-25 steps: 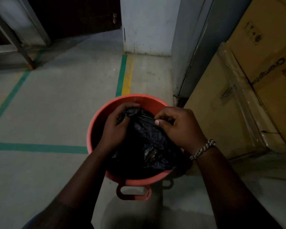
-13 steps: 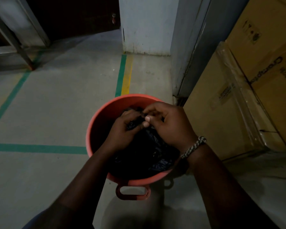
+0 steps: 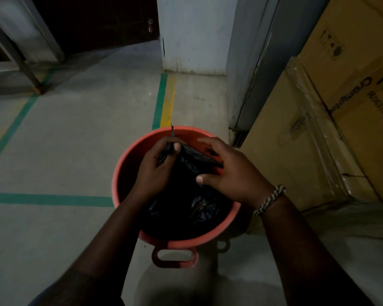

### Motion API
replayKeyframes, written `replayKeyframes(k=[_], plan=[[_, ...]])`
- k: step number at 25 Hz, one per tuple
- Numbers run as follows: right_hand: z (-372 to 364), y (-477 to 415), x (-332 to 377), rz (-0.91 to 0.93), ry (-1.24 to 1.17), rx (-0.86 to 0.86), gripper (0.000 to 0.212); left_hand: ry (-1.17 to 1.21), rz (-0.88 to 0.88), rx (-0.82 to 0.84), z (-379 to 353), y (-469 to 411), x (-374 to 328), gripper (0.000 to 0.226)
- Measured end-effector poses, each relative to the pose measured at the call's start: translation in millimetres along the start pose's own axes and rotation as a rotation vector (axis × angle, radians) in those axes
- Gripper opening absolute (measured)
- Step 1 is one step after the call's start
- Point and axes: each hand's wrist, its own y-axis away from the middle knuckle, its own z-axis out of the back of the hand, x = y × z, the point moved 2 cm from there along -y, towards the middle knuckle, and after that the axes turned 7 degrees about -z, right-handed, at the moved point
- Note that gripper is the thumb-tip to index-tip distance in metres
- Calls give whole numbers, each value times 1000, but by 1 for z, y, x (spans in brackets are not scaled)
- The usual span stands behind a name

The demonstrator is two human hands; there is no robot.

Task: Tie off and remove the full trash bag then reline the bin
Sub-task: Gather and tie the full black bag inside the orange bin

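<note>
A black trash bag (image 3: 186, 195) is shown inside a round orange-red bin (image 3: 122, 173), which stands on a grey concrete floor (image 3: 64, 151) marked with green floor lines (image 3: 47, 198) and one yellow line (image 3: 168, 107). The bin's loop handle (image 3: 174, 258) points toward the viewer. The left hand (image 3: 157, 171) is clenched on a gathered fold of the bag's upper edge, a thin twisted tail of plastic (image 3: 172, 130) rising above its grip at the far rim. The right hand (image 3: 232, 171) is laid over the bag's top with fingers partly spread and thumb pressed to the plastic; whether its grip is closed on the film cannot be told. A braided bracelet (image 3: 270, 199) is worn on the right wrist. Cardboard boxes (image 3: 329, 129) are stacked just right of the bin, beside a grey metal door frame (image 3: 250, 85).
</note>
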Motion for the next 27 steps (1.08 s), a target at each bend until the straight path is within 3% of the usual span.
replayKeyframes(k=[2, 4, 7, 12, 16, 18, 22, 25, 27], plan=[[-2, -1, -1, 23, 25, -53, 34, 9, 3, -12, 1, 0, 1, 14], [5, 0, -1, 38, -8, -216, 18, 6, 5, -20, 3, 0, 2, 15], [17, 2, 5, 36, -212, -297, 23, -16, 9, 2, 4, 1, 1, 17], [17, -4, 29, 156, -220, -337, 37, 44, -20, 75, -6, 6, -5, 22], [4, -17, 42, 109, -127, -245, 41, 211, -51, 216, -7, 9, -7, 48], [-4, -19, 46, 124, -133, -156, 44, 179, -14, 222, -7, 12, -8, 55], [-13, -13, 32, 44, -431, -203, 35, 91, -3, 97, -3, 8, -4, 35], [-32, 0, 17, -61, -284, -72, 48, 125, 57, 14, 1, 9, -4, 26], [-45, 8, 12, -103, -95, 24, 39, 139, 113, -19, 1, 12, -3, 16]])
